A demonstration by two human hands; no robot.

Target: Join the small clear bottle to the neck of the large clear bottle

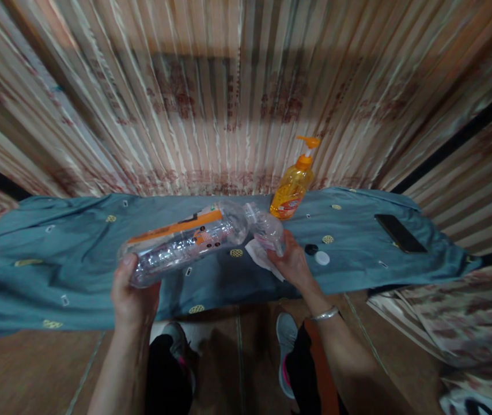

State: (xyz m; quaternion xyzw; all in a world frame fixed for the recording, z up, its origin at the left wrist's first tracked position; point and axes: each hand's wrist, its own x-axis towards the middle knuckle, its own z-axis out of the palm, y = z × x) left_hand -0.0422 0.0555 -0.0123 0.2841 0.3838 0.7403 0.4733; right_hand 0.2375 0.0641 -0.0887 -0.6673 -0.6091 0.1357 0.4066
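My left hand (136, 288) is wrapped around the base of a large clear plastic bottle (181, 245) with an orange label, which lies tilted with its top toward the right. My right hand (291, 259) grips a smaller clear plastic bottle (267, 227). The two bottles meet mouth to mouth, or nearly so; I cannot tell whether they touch. Under the small bottle a white tissue (263, 260) hangs near my right fingers; whether they hold it too is unclear. A black cap (311, 249) and a white cap (322, 257) lie right of that hand.
An orange pump bottle (291, 190) stands behind my right hand, partly filled with yellow-orange liquid. Toward the right end of the blue cloth-covered surface (82, 271) lies a black phone (400, 233). A pleated patterned curtain (211, 115) hangs behind.
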